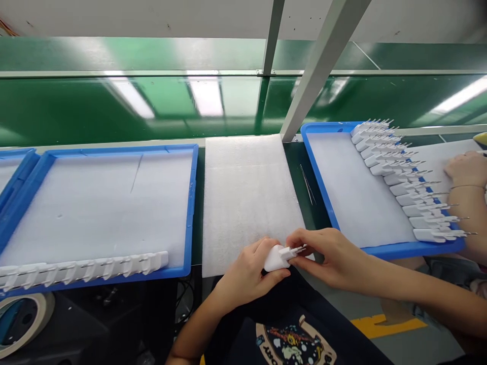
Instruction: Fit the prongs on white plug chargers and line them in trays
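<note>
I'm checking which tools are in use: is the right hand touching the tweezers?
Apart. The head view shows the tweezers beyond the right hand, with green tabletop between; that hand is at the pronged end of the white piece.

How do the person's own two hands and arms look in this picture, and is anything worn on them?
The left hand and right hand are bare, without gloves; I see no rings or watch. The visible forearms have no sleeves, cables or markings. Beneath them shows dark clothing with a colourful printed design including partial lettering.
</note>
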